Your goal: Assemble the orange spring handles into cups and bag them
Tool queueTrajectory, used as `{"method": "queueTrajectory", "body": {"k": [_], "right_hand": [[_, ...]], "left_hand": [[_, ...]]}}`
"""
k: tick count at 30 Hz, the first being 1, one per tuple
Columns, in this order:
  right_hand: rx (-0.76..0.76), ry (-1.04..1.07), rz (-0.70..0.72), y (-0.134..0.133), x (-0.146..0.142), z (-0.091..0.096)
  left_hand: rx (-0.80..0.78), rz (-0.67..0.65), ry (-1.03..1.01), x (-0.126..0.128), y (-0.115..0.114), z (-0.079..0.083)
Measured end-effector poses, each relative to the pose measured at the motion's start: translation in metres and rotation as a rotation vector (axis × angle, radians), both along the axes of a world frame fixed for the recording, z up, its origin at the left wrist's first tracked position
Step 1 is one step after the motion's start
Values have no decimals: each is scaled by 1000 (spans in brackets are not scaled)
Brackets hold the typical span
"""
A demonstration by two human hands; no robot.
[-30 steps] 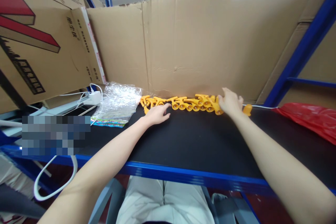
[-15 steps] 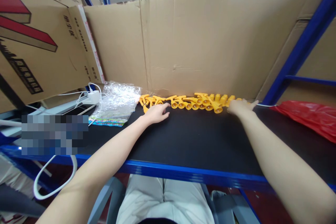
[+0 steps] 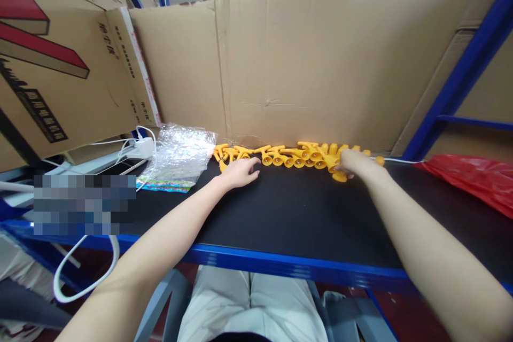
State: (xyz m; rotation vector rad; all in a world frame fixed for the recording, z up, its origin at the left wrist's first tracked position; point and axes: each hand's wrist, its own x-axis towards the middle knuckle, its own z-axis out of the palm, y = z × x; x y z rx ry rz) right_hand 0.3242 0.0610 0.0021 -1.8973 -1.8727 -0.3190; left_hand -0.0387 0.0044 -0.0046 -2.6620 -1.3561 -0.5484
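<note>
A row of yellow plastic pieces [image 3: 288, 161] with flared, cup-like ends lies along the back of the black tabletop [image 3: 280, 208], several of them showing a small shiny spot inside the cup. My left hand [image 3: 241, 172] rests at the left part of the row, fingers apart and thumb out, holding nothing; it hides some of the pieces behind it. Toward the right end, my right hand [image 3: 356, 163] is closed around a yellow flared piece [image 3: 340, 176], whose cup shows below the fingers. More yellow pieces stand behind that hand, partly covered by it.
Clear plastic bags [image 3: 180, 155] lie left of the row, beside a white charger [image 3: 143, 147] with cables. A red plastic bag [image 3: 468, 176] is at the right. A tall cardboard panel [image 3: 300, 64] closes off the back, and a blue post [image 3: 457, 80] rises at right.
My right hand has moved left and slightly toward me, closing on a yellow piece. Pieces at the row's right end that it covered now show. My left hand stays in place.
</note>
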Motion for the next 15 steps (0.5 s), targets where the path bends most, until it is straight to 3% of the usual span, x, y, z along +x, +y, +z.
{"method": "queueTrajectory", "body": {"k": [3, 5, 8, 11, 15], "right_hand": [[-276, -185, 137, -4, -9, 7], [-354, -162, 268, -10, -20, 10], [-371, -6, 408, -22, -46, 11], [-285, 166, 555, -36, -76, 7], [-357, 262, 574, -50, -106, 1]], "left_hand": [[54, 99, -5, -4, 2, 3], [83, 215, -11, -9, 5, 6], [42, 358, 20, -19, 9, 10], [-39, 407, 82, -25, 11, 11], [-6, 438, 126, -26, 9, 12]]}}
